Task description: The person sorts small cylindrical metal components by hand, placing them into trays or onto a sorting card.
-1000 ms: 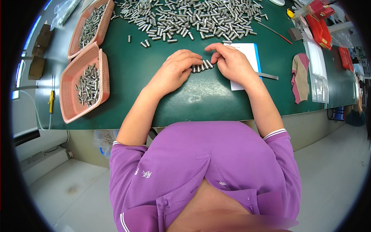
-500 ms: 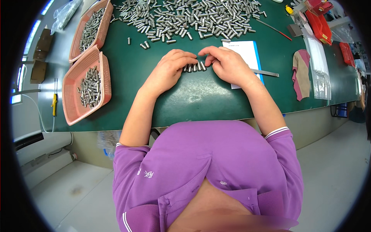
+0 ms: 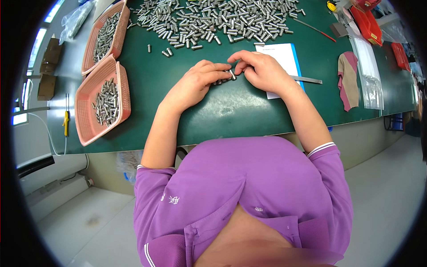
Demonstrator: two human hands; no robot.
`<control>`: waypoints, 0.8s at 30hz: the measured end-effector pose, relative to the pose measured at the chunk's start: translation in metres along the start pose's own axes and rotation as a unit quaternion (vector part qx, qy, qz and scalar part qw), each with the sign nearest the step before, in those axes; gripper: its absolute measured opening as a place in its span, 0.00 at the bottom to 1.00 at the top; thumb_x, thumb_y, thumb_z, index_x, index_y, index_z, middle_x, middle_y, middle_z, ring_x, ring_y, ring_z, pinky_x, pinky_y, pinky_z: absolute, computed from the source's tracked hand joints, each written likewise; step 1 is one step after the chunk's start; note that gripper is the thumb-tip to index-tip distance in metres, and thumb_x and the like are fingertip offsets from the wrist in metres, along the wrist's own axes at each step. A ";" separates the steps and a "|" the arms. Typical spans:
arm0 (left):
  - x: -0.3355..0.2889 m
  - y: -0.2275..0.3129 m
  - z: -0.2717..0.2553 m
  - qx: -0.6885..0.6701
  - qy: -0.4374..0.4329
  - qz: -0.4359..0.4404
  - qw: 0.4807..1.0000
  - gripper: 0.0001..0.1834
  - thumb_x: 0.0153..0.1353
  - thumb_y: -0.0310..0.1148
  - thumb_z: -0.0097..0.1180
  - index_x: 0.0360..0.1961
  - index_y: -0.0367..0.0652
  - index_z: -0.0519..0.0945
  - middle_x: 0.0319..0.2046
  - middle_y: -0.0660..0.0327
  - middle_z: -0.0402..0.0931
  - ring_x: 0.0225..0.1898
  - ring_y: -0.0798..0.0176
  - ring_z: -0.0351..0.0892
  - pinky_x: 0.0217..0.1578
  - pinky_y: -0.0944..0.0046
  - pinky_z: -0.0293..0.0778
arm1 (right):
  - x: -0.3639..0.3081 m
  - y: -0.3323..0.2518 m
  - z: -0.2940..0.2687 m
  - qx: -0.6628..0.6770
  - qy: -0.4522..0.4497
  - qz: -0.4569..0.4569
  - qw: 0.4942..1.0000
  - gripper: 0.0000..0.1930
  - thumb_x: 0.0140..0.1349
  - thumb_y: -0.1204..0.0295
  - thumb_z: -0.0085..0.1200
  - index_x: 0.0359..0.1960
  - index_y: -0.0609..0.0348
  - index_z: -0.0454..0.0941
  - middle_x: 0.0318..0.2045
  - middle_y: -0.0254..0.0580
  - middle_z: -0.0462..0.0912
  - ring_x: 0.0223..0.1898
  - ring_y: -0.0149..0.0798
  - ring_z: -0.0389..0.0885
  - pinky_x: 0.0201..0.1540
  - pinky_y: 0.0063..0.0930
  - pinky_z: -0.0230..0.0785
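Observation:
A short row of shiny metal pins lies on the green table, between my two hands. My left hand is bent over the row from the left, its fingers closed around the pins and hiding most of them. Curled at the row's right end, my right hand has its thumb and fingers bent, the fingertips against a slanting pin. Past the hands, a large heap of similar pins spreads across the table, with a few loose pins at its near side.
Two pink baskets with pins stand at left, near a yellow-handled tool. A white sheet with a blue edge lies by my right forearm, beside a metal strip. Farther right are a glove and a red bin.
My left fingers have come down farther over the row, so fewer pins show. The end pin now slants against my right fingertips. The whole view has shifted slightly.

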State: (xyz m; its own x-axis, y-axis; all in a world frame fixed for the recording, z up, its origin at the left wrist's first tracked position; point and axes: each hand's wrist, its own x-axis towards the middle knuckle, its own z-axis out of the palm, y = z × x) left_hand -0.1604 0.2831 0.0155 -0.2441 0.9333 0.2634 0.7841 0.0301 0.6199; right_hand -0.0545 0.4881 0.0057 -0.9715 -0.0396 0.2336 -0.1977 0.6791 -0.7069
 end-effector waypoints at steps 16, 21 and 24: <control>0.002 0.027 0.002 0.108 -0.044 -0.028 0.993 0.28 0.48 0.18 0.54 0.54 0.41 0.74 0.51 0.55 0.70 0.47 0.53 0.73 0.51 0.59 0.70 | -0.066 -0.010 -0.060 -0.259 0.004 0.090 0.962 0.14 0.52 0.74 0.55 0.42 0.53 0.80 0.37 0.39 0.79 0.42 0.46 0.76 0.50 0.39 0.69; 0.008 0.041 0.002 0.006 -0.084 -0.173 0.981 0.29 0.50 0.20 0.56 0.57 0.40 0.71 0.49 0.58 0.67 0.38 0.62 0.72 0.41 0.65 0.73 | -0.079 0.002 -0.048 -0.210 0.045 0.052 0.975 0.07 0.56 0.73 0.57 0.37 0.55 0.79 0.33 0.38 0.75 0.42 0.43 0.76 0.48 0.35 0.70; 0.009 0.044 0.009 -0.005 -0.069 -0.190 0.979 0.28 0.50 0.20 0.56 0.56 0.39 0.71 0.49 0.59 0.67 0.35 0.64 0.70 0.39 0.66 0.72 | -0.082 0.007 -0.048 -0.205 0.069 0.001 0.976 0.07 0.57 0.73 0.56 0.38 0.55 0.77 0.36 0.39 0.74 0.40 0.44 0.77 0.44 0.38 0.71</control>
State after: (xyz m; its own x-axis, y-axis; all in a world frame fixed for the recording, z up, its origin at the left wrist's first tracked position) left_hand -0.1226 0.2957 0.0381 -0.4372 0.8950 -0.0884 0.6461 0.3809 0.6614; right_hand 0.0297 0.5311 0.0142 -0.9391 0.0418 0.3411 -0.0998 0.9166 -0.3871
